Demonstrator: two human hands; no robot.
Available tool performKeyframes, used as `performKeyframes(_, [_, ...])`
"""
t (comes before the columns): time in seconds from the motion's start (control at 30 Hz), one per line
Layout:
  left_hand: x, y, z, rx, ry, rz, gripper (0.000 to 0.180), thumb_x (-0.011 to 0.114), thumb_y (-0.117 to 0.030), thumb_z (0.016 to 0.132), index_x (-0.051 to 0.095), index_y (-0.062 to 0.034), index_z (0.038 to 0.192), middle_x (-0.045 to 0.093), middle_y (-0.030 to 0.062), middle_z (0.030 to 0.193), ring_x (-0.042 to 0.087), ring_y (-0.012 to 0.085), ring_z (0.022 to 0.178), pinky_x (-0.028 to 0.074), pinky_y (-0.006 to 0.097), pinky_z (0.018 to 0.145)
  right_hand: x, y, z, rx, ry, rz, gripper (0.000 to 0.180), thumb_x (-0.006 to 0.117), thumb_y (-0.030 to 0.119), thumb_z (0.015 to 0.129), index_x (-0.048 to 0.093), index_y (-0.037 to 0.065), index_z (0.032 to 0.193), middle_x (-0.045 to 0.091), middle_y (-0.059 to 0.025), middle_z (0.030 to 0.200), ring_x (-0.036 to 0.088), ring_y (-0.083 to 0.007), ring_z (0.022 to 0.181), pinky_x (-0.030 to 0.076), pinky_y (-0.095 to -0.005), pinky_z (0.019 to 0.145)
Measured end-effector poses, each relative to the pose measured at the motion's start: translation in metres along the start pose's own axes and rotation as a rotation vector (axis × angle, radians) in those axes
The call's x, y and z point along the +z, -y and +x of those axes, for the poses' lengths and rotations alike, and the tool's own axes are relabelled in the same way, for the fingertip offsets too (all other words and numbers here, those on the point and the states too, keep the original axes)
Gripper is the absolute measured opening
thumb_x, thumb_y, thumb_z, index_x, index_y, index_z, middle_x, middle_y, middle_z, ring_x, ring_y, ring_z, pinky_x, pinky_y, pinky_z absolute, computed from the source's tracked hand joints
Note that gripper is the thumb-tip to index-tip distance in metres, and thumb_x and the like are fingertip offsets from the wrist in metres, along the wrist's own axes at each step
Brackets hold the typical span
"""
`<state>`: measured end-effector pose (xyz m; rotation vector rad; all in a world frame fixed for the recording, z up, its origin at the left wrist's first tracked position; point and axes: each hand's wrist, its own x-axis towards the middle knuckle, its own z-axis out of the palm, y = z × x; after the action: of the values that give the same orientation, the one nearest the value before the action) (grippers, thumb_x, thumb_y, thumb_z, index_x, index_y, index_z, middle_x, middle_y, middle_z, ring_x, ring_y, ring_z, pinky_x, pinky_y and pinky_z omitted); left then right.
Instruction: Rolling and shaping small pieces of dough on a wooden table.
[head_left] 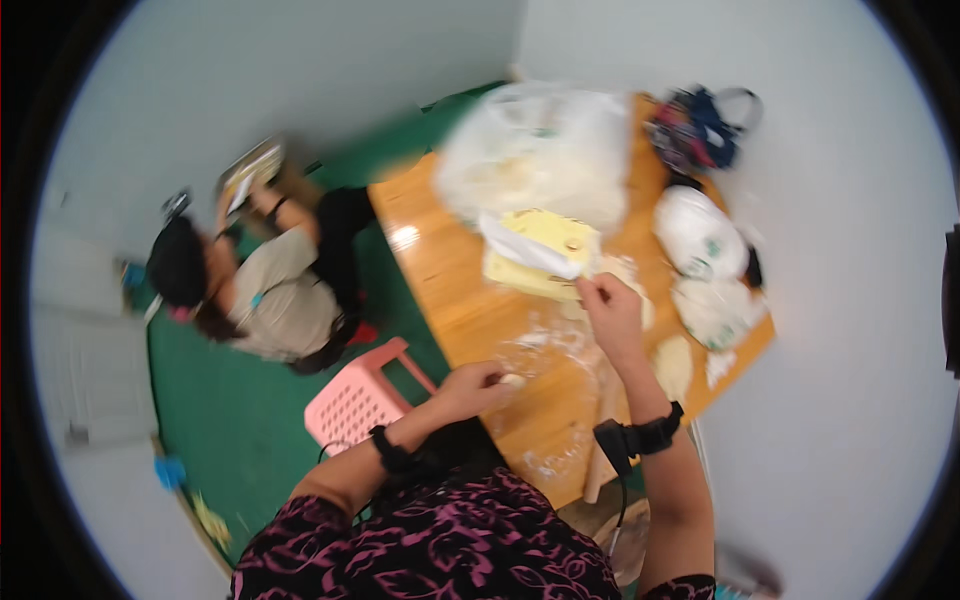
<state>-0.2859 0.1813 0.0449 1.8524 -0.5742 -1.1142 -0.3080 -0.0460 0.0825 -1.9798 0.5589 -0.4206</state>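
My left hand [473, 389] is over the table's near left edge, its thumb and fingers closed on a small pale piece of dough [513, 381]. Further in, my right hand [613, 308] is pinched at the lower right corner of a yellow packet [545, 228]. Whatever lies between those fingertips is too blurred to make out. Across the packet runs a white strip [530, 252]. A flat pale dough sheet [672, 366] rests right of my right forearm. Beneath that arm shows a wooden rolling pin [597, 470].
Crumpled clear plastic film [545, 340] covers part of the wooden table [440, 290]. A large white plastic bag [540, 150] stands at the back. White bundles [700, 235] and a dark bag [700, 130] line the right side. Left are a pink stool [360, 400] and a seated person [285, 290].
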Motion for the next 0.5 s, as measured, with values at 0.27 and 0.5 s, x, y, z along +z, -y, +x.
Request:
performKeyframes(0.27, [0.045, -0.007, 0.042, 0.076, 0.121, 0.079, 0.027, 0.064, -0.023, 0.078, 0.060, 0.0014, 0.090, 0.059, 0.0035, 0.072, 0.052, 0.0078, 0.065, 0.043, 0.024, 0.060, -0.159, -0.082, -0.021, 0.170, -0.429, 0.135, 0.021, 0.059, 0.017, 0.083, 0.057, 0.000, 0.071, 0.053, 0.0016, 0.056, 0.045, -0.0035, 0.053, 0.036, -0.0200, 0.049])
performKeyframes(0.5, [0.066, -0.022, 0.068, 0.011, 0.177, 0.000, 0.018, 0.060, -0.011, 0.081, 0.060, 0.0019, 0.094, 0.062, 0.0021, 0.081, 0.054, 0.0052, 0.072, 0.043, 0.021, 0.064, -0.311, -0.153, 0.002, 0.194, -0.816, 0.023, 0.026, 0.054, 0.021, 0.086, 0.055, 0.001, 0.069, 0.053, -0.0012, 0.059, 0.047, -0.0076, 0.055, 0.038, -0.0240, 0.052])
